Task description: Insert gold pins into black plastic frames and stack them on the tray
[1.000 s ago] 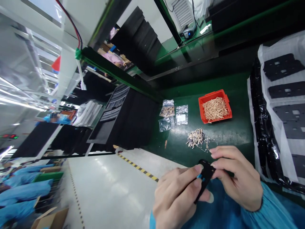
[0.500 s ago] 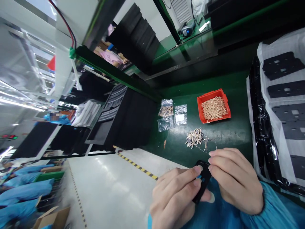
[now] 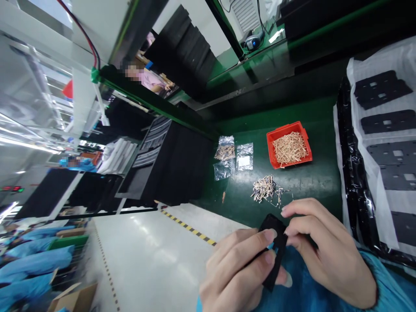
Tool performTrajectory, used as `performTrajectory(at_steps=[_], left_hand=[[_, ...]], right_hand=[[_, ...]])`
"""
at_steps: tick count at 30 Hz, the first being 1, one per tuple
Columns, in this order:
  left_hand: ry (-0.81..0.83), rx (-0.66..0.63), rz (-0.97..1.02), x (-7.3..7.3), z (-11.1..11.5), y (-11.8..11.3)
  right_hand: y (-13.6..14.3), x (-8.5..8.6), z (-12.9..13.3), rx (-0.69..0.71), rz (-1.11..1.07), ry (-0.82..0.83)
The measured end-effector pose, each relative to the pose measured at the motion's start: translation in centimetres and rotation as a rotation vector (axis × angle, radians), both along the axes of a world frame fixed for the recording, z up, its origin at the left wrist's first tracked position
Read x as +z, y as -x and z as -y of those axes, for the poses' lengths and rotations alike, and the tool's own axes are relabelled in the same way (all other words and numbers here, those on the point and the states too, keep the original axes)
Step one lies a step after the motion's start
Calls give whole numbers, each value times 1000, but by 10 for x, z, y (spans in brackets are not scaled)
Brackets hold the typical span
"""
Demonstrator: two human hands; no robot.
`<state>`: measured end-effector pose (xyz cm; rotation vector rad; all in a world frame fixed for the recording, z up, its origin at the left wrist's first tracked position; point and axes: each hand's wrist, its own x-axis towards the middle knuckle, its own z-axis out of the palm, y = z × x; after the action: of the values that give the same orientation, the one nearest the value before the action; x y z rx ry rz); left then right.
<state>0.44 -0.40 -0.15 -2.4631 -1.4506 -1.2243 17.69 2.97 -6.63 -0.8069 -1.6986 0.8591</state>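
A flat black part with cutouts [image 3: 272, 223] is gripped in my left hand [image 3: 238, 264], the fingers across its face and the thumb under it. It is tilted, and blue sleeve cloth shows through an opening in it. At its right edge, my right hand [image 3: 325, 247] has thumb and middle finger pinched together, with the index finger raised slightly apart. Whatever is between those fingertips is too small to tell. Beyond the hands, a loose pile of small pale and dark strips [image 3: 264, 189] lies on the green bench [image 3: 240, 208].
A red bin [image 3: 289, 164] of pale strips stands behind the pile. Clear plastic bags [image 3: 244, 157] lie to its left. Black sheets with cutouts [image 3: 388, 121] rest on white wrapping at the right. A tall black stack [image 3: 182, 164] stands left; a striped floor line [image 3: 188, 227] runs below.
The black part has turned to show more of its face. My right hand has drawn slightly right, its index finger lifting away from the thumb.
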Motion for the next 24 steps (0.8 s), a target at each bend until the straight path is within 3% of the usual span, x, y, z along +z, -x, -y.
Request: performTrajectory(at_steps=[7, 11, 15, 19, 24], left_hand=[[47, -32, 126, -3, -1, 0], [-9, 64, 211, -11, 4, -5], [-7, 132, 217, -13, 8, -6], [28, 126, 215, -12, 11, -6], [36, 164, 247, -11, 16, -8]], right_hand=[[-4, 2, -2, 19, -82, 153], [-2, 1, -1, -24, -121, 31], [7, -2, 2, -171, -143, -130], [16, -4, 9, -279, -233, -67], [13, -3, 14, -281, -207, -36]])
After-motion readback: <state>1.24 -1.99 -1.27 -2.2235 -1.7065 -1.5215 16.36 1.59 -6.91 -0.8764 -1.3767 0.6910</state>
